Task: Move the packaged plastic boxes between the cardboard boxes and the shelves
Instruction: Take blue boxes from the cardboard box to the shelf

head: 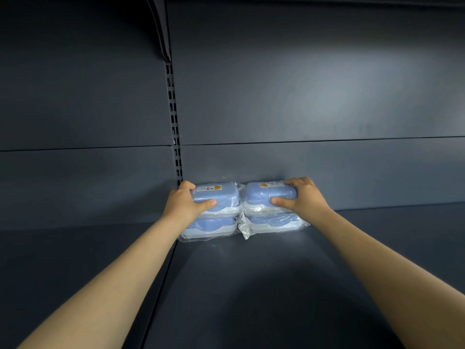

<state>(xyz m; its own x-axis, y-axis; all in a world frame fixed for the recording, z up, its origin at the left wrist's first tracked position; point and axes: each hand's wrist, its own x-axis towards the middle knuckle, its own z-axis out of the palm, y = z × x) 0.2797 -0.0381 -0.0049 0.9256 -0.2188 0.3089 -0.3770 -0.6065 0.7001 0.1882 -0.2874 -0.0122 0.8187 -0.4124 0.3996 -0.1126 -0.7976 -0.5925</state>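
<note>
Two stacks of blue-lidded plastic boxes in clear wrap stand side by side at the back of a dark shelf (251, 285). My left hand (185, 201) grips the top box of the left stack (219, 196), thumb on its front, fingers over the far edge. My right hand (300, 197) grips the top box of the right stack (261, 193) the same way. Under each sits a lower box, one on the left (208, 229) and one on the right (274, 222). No cardboard box is in view.
The shelf's dark back panel (302, 96) rises right behind the boxes. A slotted upright (176, 127) divides this bay from the one to the left. A bracket (161, 28) of an upper shelf hangs at the top left.
</note>
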